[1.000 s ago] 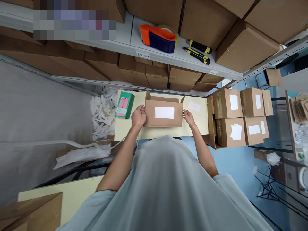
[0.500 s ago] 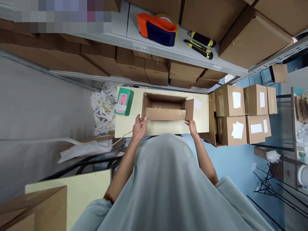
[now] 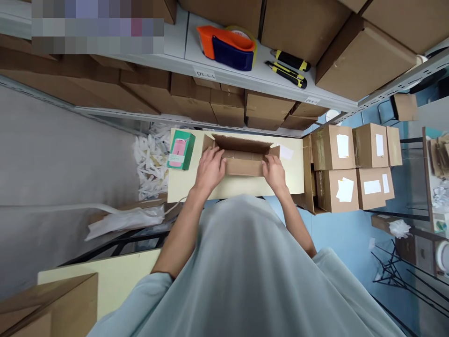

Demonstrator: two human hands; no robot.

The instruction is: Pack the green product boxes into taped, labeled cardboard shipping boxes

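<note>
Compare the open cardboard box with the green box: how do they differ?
The cardboard box is plain brown; the green box has a pink picture.
The cardboard box stands open-topped, while the green box looks closed.
The cardboard box is wider, its length running across the table; the green box's runs front to back.
Both are on the table.

A loose, pale blue-grey shirt point(image 3: 242, 271) of plain, smooth cloth drapes in soft lengthwise folds down the wearer's front. Short, wide sleeves point(image 3: 135, 297) in the same shade leave both slim forearms point(image 3: 180, 231) bare. The left grip point(image 3: 211, 171) and right grip point(image 3: 275, 175) are uncovered to the fingertips.
</note>
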